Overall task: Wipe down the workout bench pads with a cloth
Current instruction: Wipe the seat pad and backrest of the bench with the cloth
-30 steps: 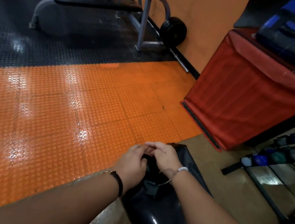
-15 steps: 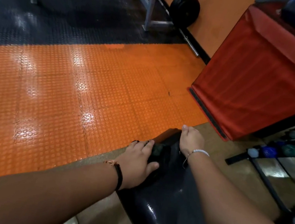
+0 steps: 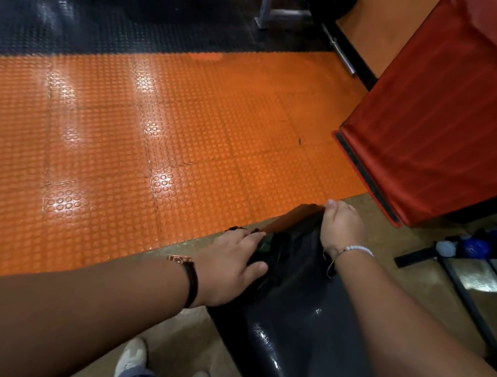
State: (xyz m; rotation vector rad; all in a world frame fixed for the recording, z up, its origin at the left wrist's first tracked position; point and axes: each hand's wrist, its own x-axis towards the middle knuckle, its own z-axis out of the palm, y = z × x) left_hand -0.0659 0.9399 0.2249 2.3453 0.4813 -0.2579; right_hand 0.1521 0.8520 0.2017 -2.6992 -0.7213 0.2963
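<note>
A glossy black bench pad (image 3: 295,333) runs from the bottom centre toward the orange mat. A dark cloth (image 3: 276,249) lies bunched on the pad near its far end. My left hand (image 3: 229,263) rests flat on the pad's left side, its straight fingers pressing on the cloth. My right hand (image 3: 340,223) is further out, with its fingers curled over the far right corner of the pad. Most of the cloth is hard to tell from the black pad.
An orange studded floor mat (image 3: 153,146) lies ahead, with black matting beyond it. A red-draped stand (image 3: 450,118) rises at the right, and a low rack of small dumbbells (image 3: 482,246) sits beside it. My shoes (image 3: 132,358) are below the pad's left side.
My hands were together on the cloth. The right hand moved out to the pad's far corner and the left flattened onto the cloth. The view has tilted down.
</note>
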